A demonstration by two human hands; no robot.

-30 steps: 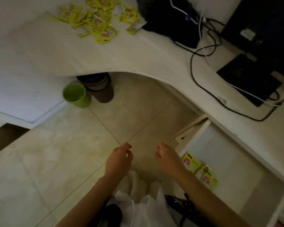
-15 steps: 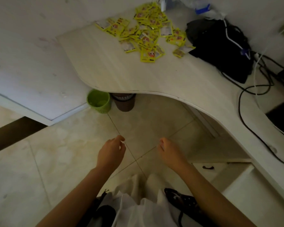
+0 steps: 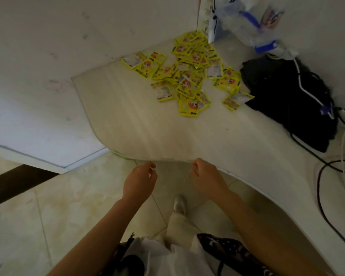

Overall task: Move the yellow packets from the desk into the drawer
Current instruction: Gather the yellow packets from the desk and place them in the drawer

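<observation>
A pale curved desk (image 3: 147,126) fills a white corner. Both hands hover at its near edge, left hand (image 3: 139,182) and right hand (image 3: 207,180), fingers loosely curled and empty. The yellow packets (image 3: 189,76) lie heaped well beyond, some against a black bag (image 3: 291,100); a hasty scoop could likely scatter the slick, overlapping ones.

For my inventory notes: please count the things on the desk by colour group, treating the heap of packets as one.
Yellow: 1, the heap of yellow packets
Black: 1, the black bag
Clear with blue: 1, the plastic bag
Total: 3, cables not counted.
</observation>
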